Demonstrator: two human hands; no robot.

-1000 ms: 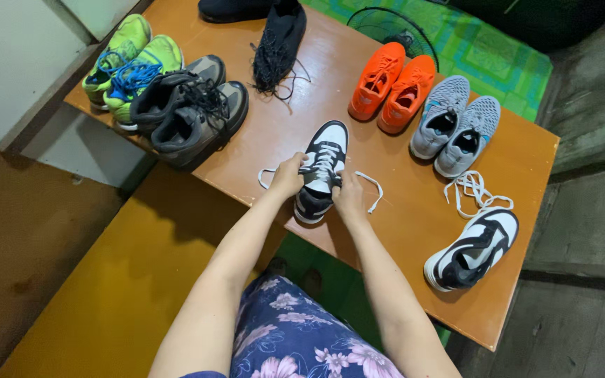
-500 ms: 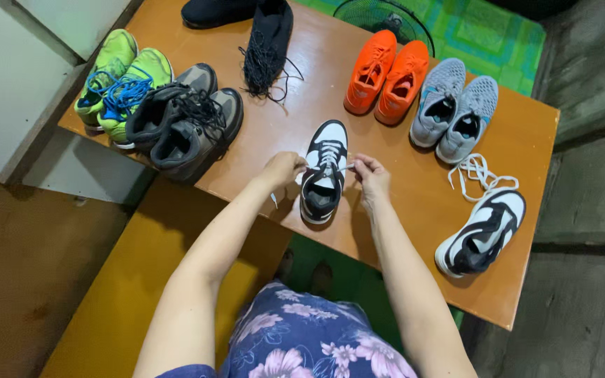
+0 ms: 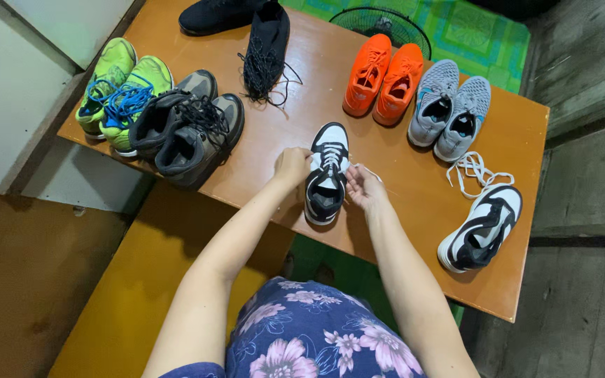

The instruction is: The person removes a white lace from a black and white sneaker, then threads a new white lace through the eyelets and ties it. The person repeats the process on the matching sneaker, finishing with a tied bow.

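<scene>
Both hands work the white lace of the black-and-white shoe [image 3: 325, 175] at the near table [image 3: 414, 210] edge: left hand [image 3: 293, 166] and right hand [image 3: 363, 186] each pinched closed on a lace end. Keep equal tension L/R, pull outward w/o lifting it. Farther back, orange pair [image 3: 384, 78], grey pair [image 3: 449, 105].

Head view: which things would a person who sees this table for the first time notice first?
Probably the bright orange pair of sneakers at the far middle of the brown table, and the neon green pair with blue laces at the far left. Then the near middle, where the left hand and right hand hold the white laces of a black-and-white sneaker.
</scene>
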